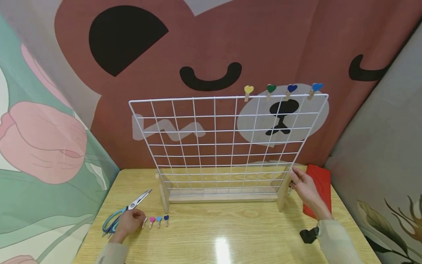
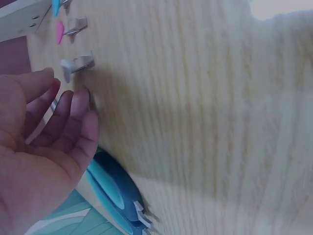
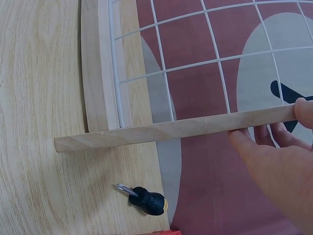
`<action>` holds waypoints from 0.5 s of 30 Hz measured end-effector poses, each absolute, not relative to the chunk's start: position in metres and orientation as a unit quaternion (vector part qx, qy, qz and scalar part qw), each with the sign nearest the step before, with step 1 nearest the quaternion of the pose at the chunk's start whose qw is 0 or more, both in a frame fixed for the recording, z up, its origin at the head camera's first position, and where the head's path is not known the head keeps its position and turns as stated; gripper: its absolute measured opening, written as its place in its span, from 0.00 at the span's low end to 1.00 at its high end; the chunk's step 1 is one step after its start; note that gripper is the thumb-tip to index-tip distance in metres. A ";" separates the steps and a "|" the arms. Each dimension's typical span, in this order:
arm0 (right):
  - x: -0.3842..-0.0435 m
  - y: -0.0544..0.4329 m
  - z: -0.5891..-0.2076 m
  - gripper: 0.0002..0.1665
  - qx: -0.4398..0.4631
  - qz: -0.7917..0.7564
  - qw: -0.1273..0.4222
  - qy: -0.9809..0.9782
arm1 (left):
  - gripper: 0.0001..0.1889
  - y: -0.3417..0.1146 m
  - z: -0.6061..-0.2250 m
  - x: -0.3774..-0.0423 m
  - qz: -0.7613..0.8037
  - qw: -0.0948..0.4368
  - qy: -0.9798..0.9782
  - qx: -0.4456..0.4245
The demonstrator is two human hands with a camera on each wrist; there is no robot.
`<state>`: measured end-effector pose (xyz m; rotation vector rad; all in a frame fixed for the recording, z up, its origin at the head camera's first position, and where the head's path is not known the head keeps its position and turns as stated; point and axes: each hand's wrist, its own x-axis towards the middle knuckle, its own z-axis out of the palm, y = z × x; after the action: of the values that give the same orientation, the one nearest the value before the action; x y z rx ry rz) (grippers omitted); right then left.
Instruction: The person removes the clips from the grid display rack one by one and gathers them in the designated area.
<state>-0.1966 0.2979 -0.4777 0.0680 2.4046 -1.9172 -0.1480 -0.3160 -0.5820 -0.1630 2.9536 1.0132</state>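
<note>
A white wire grid (image 1: pixel 227 143) stands in a wooden stand (image 1: pixel 221 198) at the middle of the table. Yellow (image 1: pixel 248 90), green (image 1: pixel 271 89), dark blue (image 1: pixel 291 89) and blue (image 1: pixel 316 88) heart clips sit on its top wire. My right hand (image 1: pixel 303 185) grips the stand's right wooden post (image 3: pixel 171 129), thumb on one side and fingers on the other (image 3: pixel 274 147). My left hand (image 1: pixel 132 222) lies on the table with relaxed fingers (image 2: pixel 63 122) holding nothing, just short of a pale clip (image 2: pixel 78 66). Pink (image 1: pixel 152 220), light blue (image 1: pixel 159 219) and dark blue (image 1: pixel 166 218) clips lie beside it.
Blue-handled scissors (image 1: pixel 122 212) lie just left of my left hand. A small black-handled screwdriver (image 3: pixel 146 199) lies by the post's foot. A red flat object (image 1: pixel 318 187) lies at the table's right edge. Patterned cloth walls close in the table.
</note>
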 end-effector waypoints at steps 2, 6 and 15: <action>-0.196 0.298 -0.479 0.41 0.022 -0.621 0.036 0.782 | 0.03 -0.317 -0.580 -0.146 0.326 -0.015 0.944 -0.056; -0.195 0.298 -0.480 0.41 0.020 -0.622 0.041 0.782 | 0.03 -0.316 -0.570 -0.143 0.346 -0.047 0.935 -0.058; -0.195 0.300 -0.476 0.41 0.020 -0.622 0.033 0.782 | 0.08 -0.291 -0.517 -0.153 0.424 -0.060 0.903 -0.034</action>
<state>-0.1951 0.2997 -0.4761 0.0605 2.4068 -1.9141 -0.1532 -0.2909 -0.5170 -0.1097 2.9516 1.3859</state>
